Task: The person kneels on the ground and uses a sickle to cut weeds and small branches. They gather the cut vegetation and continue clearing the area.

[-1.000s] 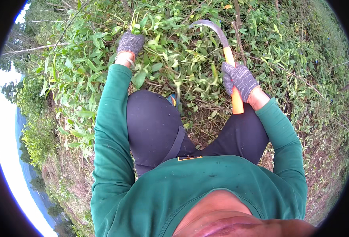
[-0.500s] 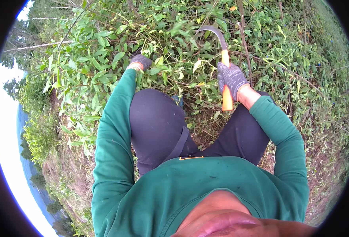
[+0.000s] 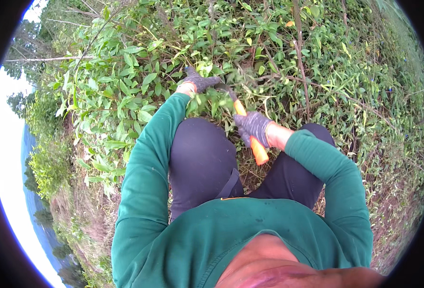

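My left hand (image 3: 200, 80), in a dark grey knit glove, is among the leafy green plants (image 3: 147, 72) ahead of my left knee. Its thumb and forefinger are spread, with leaves between them; foliage hides the other fingers. Wrapped round the orange handle of a sickle (image 3: 259, 152) is my right hand (image 3: 256, 128), gloved the same way. The sickle tilts up and to the left, its curved dark blade close to my left thumb. Leaves and motion blur hide the blade's tip, and I cannot tell whether it touches any stems.
Bent knees in dark trousers (image 3: 200, 158) frame the cut stems and litter on the ground between them. A thin woody stem (image 3: 300, 62) rises beyond my right hand. Dense low plants spread ahead and to the right. At far left the slope gives way to trees and sky.
My left hand has moved right, its thumb now spread. The right hand has swung the sickle left and nearer to me, bringing the blade from upright beside the stem to near my left hand.
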A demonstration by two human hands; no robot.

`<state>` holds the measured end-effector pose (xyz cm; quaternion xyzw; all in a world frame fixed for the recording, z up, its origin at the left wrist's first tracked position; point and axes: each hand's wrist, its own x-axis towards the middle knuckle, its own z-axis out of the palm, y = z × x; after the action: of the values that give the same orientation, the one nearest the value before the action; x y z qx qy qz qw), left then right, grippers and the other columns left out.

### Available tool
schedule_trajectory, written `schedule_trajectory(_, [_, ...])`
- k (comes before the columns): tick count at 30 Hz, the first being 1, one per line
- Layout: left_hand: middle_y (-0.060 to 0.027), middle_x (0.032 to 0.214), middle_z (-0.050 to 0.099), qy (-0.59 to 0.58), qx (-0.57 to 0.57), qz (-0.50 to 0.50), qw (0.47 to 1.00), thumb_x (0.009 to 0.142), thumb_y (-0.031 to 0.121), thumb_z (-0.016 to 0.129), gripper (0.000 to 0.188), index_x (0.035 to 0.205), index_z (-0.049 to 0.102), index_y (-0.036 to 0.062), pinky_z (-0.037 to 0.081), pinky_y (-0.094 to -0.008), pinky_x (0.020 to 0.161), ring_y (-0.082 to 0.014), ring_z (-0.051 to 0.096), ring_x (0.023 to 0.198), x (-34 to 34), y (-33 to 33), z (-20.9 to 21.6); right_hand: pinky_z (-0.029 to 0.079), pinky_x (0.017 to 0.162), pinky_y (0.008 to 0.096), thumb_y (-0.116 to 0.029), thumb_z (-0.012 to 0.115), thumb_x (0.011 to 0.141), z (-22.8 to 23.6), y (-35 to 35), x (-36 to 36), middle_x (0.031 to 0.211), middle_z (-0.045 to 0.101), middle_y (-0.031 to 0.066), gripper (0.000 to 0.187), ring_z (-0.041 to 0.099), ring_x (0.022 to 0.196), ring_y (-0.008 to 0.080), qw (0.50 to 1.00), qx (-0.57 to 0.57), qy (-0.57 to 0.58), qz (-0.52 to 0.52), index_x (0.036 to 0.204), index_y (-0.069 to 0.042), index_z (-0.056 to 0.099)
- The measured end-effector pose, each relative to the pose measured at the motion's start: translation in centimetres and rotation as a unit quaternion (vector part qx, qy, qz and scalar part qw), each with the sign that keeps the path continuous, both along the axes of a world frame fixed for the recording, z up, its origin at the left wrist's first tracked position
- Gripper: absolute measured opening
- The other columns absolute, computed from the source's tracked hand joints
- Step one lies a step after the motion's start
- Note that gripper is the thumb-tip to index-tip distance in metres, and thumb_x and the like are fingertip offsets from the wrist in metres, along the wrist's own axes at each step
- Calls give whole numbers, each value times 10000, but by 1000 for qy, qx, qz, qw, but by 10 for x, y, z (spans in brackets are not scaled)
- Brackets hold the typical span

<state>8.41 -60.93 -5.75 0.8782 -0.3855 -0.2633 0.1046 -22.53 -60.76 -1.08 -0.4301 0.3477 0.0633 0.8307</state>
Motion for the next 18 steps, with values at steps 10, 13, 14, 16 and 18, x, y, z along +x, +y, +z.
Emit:
schedule_trajectory(10, [-141, 1143, 617, -80, 13, -193, 978, 846, 465, 534, 555, 1249, 465, 90, 464, -363, 864, -298, 600, 1031, 7, -26, -49, 375, 365, 303, -308, 538, 916, 43, 14, -25, 563, 446, 14, 279, 432, 382, 150, 988, -136, 39, 70, 869, -43, 466])
schedule_trajectory(13, [-88, 1099, 653, -204, 16, -327, 923, 896, 392, 488, 359, 1181, 599, 205, 496, -371, 798, -311, 639, 944, -13, -25, -32, 388, 389, 332, -307, 544, 904, 19, -5, -36, 599, 502, 66, 289, 470, 404, 163, 967, -231, 65, 82, 947, -27, 494])
schedule_trajectory(14, [-92, 1095, 656, -187, 46, -310, 931, 876, 452, 509, 422, 1170, 612, 168, 495, -364, 802, -299, 642, 946, 1, -27, -44, 434, 457, 374, -336, 572, 892, 10, -8, -40, 649, 560, 121, 343, 538, 470, 229, 954, -286, 61, 69, 987, -10, 526])
schedule_trajectory(16, [-110, 1080, 658, -106, 59, -124, 985, 836, 536, 523, 513, 1136, 628, 134, 483, -377, 848, -310, 640, 944, 0, -16, -44, 474, 587, 425, -350, 601, 872, 17, -15, -42, 707, 596, 183, 380, 594, 637, 355, 852, -523, 17, 13, 1040, -14, 544])
schedule_trajectory(18, [-151, 1088, 647, -17, 51, 10, 999, 813, 526, 548, 517, 1092, 650, 104, 468, -391, 880, -315, 629, 972, -27, -18, -25, 479, 623, 434, -360, 604, 870, 27, -34, -48, 747, 608, 198, 389, 605, 703, 384, 797, -604, -6, -5, 1065, -28, 547])
